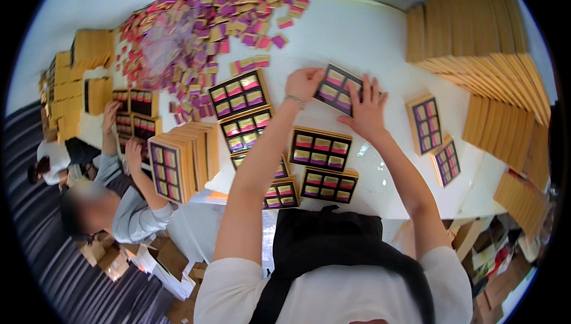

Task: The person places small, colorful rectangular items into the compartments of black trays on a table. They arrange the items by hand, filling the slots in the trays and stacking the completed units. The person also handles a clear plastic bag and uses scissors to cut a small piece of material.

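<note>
Both my hands are on one black tray (pixel 334 88) filled with pink, purple and gold packets, lifted over the white table (pixel 357 32). My left hand (pixel 303 82) grips its left edge. My right hand (pixel 367 109) lies spread over its right side. Several filled gold-framed trays (pixel 320 148) lie below my hands, with more (pixel 239 93) to the left. A big heap of loose pink, purple and gold packets (pixel 196 32) covers the far left of the table.
Tall stacks of gold box lids (pixel 482 32) stand at the right, with two filled trays (pixel 426 123) beside them. A row of upright gold boxes (pixel 181 160) sits at the left. A person in grey (pixel 134 211) works on trays there. Cardboard boxes lie on the floor.
</note>
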A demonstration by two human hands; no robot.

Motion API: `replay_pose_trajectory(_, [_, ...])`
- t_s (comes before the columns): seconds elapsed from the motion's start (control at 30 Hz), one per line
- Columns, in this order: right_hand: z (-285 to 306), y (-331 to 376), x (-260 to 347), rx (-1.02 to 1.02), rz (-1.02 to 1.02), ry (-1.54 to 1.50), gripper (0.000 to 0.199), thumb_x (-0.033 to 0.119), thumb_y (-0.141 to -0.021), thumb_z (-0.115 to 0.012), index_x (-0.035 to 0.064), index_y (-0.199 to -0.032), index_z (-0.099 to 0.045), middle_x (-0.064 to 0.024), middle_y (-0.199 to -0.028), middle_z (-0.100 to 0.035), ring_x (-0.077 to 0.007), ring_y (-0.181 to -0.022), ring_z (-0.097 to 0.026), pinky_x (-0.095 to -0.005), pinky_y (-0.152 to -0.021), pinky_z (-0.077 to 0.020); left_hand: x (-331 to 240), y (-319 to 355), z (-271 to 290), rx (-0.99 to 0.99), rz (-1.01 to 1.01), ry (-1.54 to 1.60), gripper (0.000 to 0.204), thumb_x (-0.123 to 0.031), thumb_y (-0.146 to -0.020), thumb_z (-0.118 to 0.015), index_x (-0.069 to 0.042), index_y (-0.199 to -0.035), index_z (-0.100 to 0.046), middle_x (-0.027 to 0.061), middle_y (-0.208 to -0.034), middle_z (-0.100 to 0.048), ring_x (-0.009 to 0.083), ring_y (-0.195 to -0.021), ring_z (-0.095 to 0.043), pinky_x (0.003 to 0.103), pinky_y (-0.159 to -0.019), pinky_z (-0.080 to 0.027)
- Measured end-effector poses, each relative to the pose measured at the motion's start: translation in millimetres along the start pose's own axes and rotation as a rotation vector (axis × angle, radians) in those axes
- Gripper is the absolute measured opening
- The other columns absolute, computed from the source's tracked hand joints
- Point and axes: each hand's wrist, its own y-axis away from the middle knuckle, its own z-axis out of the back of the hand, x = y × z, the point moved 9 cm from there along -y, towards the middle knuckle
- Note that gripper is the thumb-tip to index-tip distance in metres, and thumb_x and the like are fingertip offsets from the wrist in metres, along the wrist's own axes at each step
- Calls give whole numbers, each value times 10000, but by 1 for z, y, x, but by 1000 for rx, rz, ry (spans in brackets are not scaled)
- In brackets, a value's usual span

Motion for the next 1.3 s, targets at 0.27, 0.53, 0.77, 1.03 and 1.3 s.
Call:
replay_pose_trajectory(0.27, [0, -2, -8, -40, -21, 118, 946, 619, -714, -670, 241, -1484, -273, -143, -1567, -129, -440, -1422, -91, -777, -987, -96, -14, -25, 31, -71, -140, -479, 277, -306, -830, -638, -127, -1037, -681, 115, -916, -697, 317, -866, -659, 408, -742, -521])
replay_pose_trajectory(0.53, [-6, 97, -107, -68, -266, 197, 994, 547, -713, -715, 217, -1506, -215, -135, -1579, -77, -449, -1428, -47, -793, -954, -113, 26, -72, 332, -790, -195, -1307, 323, -152, -845, -574, -55, -1151, -546, 136, -1279, -516, 344, -1226, -460, 526, -1012, -371])
replay_pose_trajectory(0.77, [-12, 169, -174, -14, -444, 134, 1064, 597, -705, -700, 156, -1514, -168, -171, -1574, -45, -448, -1428, -36, -783, -958, -109, 13, -112, 281, -334, -516, -1514, 268, -177, -901, -498, -74, -1141, -557, 122, -1136, -618, 311, -1042, -612, 506, -886, -461])
replay_pose_trajectory(1.03, [121, 95, 0, -360, 64, -644, 1158, 367, -698, -800, -4, -1492, -44, -266, -1544, -49, -424, -1431, -73, -479, -1142, -158, -161, 105, 89, 104, -395, 697, 130, -4, -873, -611, -39, -928, -499, 138, -1007, -685, 170, -835, -691, 282, -672, -568])
replay_pose_trajectory(1.3, [57, 125, -13, -19, 19, -865, 1238, 194, -611, -830, 75, -1512, 11, -251, -1486, -160, -383, -1305, -341, -441, -999, -402, -60, 163, 36, 7, -76, 302, 333, -120, -927, -580, 41, -1201, -481, 199, -1181, -616, 229, -1018, -644, 313, -848, -521])
